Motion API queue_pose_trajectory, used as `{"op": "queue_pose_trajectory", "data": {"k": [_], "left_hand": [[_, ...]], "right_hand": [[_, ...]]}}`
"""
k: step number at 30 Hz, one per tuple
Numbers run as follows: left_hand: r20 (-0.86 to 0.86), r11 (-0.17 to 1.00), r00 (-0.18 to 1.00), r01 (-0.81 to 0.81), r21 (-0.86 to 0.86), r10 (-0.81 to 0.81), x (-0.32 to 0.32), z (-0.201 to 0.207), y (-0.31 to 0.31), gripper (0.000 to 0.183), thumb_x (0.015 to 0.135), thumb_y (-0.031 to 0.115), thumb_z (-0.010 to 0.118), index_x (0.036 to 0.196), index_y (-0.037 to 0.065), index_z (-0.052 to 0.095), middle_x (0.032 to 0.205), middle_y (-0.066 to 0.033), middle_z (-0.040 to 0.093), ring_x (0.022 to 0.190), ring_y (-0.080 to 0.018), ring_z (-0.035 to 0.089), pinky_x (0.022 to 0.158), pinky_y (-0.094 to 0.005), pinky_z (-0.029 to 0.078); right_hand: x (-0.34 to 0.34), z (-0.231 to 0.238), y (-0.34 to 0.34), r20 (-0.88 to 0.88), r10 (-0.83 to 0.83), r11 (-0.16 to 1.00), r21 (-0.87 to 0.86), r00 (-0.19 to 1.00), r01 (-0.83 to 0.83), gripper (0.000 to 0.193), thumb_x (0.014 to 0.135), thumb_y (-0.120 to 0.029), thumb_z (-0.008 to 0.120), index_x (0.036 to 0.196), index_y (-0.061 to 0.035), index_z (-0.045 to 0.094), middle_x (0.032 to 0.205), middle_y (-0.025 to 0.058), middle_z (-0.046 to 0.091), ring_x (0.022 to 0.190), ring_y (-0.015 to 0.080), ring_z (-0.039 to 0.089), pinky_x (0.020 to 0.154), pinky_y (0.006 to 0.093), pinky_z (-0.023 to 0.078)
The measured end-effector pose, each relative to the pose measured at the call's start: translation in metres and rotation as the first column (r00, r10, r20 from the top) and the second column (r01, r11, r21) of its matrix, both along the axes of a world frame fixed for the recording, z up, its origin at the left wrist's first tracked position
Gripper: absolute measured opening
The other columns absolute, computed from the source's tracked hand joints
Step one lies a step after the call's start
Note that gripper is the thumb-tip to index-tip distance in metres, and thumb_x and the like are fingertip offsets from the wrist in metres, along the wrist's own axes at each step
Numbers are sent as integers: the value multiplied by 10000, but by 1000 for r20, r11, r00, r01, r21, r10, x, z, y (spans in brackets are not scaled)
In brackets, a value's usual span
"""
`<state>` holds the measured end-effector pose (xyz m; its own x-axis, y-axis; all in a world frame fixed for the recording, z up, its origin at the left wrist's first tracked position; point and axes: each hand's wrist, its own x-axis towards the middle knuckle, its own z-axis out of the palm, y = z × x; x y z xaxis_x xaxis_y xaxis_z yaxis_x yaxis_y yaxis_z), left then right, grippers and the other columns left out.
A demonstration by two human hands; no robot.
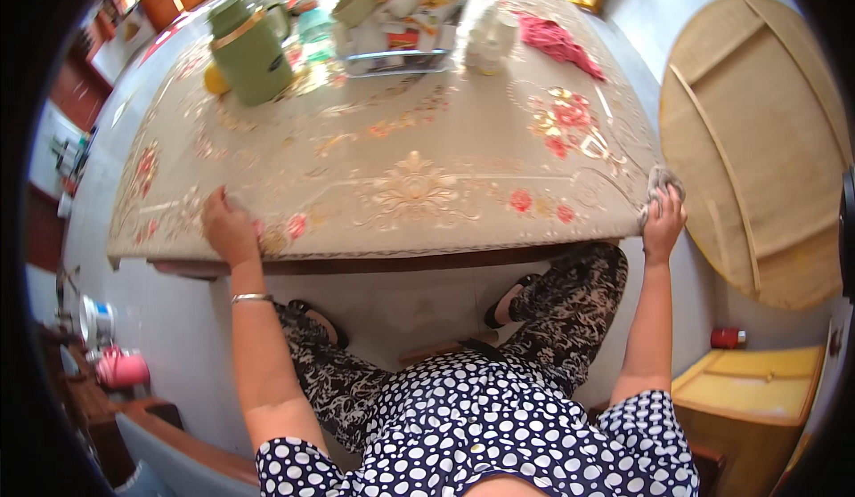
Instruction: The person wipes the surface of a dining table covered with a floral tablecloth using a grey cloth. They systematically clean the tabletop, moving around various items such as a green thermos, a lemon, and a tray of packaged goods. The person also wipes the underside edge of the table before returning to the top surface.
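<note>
A tablecloth (356, 163) with a shiny beige floral pattern covers the table in front of me. At its right edge, near the corner, my right hand (663, 219) is closed round a greyish cleaning cloth (661, 181), which it presses against the tabletop rim. My left hand (230, 225) rests on the tablecloth near the front left edge. Its fingers are curled in, and nothing shows in them. A silver bangle circles that wrist.
Toward the far side stand a green thermos jug (249, 56), a spray bottle (315, 29), a clear bin of mixed items (396, 62) and a crumpled red cloth (561, 44). A round wooden tabletop (757, 150) leans on the right wall, above a yellow cabinet (757, 381).
</note>
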<state>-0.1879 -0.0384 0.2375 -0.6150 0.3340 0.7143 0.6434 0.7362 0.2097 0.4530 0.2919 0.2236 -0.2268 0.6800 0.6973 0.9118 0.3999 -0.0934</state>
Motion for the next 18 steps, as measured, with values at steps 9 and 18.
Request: {"op": "queue_pose_trajectory", "data": {"k": [9, 18], "left_hand": [[50, 998, 998, -52, 40, 50, 14, 7, 1, 188, 894, 145, 549, 1058, 107, 633, 1020, -68, 644, 992, -276, 588, 844, -413, 456], [49, 997, 998, -45, 66, 42, 20, 11, 2, 195, 899, 140, 544, 1067, 101, 635, 1028, -69, 650, 995, -278, 590, 839, -409, 461]], "right_hand": [[-167, 37, -133, 78, 541, 840, -96, 837, -534, 307, 848, -129, 544, 1149, -90, 592, 1323, 102, 512, 1205, 363, 438, 1019, 477, 361], [-319, 43, -192, 296, 812, 550, -102, 502, -829, 501, 751, -184, 645, 1236, -104, 550, 1343, 114, 468, 1139, 364, 489, 942, 457, 453]]}}
